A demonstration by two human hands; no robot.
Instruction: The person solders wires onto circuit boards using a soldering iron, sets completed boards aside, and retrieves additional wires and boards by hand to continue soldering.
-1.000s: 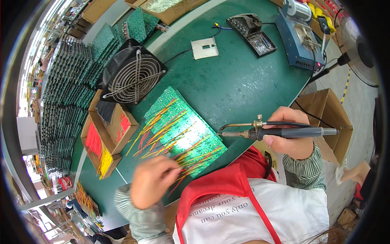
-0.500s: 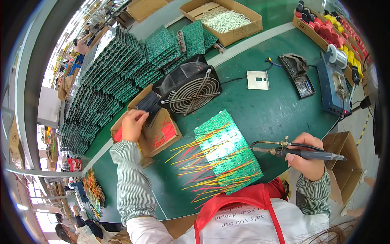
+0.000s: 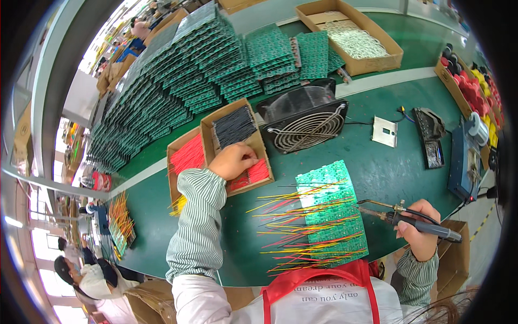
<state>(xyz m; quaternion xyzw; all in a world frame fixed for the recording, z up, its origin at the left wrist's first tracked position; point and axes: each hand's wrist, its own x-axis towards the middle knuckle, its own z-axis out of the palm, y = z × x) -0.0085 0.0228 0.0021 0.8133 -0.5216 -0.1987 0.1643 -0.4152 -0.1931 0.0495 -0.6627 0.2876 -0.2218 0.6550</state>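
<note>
My right hand [image 3: 418, 230] is wrapped round a soldering iron [image 3: 426, 230] with a thin brass-coloured tube along its top. Its tip points left, at the right edge of a green circuit board [image 3: 337, 216]. Red, yellow and black wires [image 3: 286, 227] stick out from the board to the left. Over a cardboard box [image 3: 266, 162], my left hand [image 3: 234, 160] has its fingers bent together; what they hold, if anything, is too small to make out. Black wires [image 3: 234, 127] lie beyond that hand and short red wires [image 3: 258, 171] beside its fingertips.
A black fan [image 3: 307, 121] stands behind the board. Stacked circuit boards [image 3: 178, 70] fill the back left. At the right are a metal plate [image 3: 384, 131], a black holder [image 3: 430, 137] and a blue solder-feed unit [image 3: 465, 162]. A box of white rings [image 3: 350, 38] sits at the back.
My left hand has come back from the black wires toward the near part of the box. The view has turned, shifting the table's things rightward. The soldering iron stays in my right hand.
</note>
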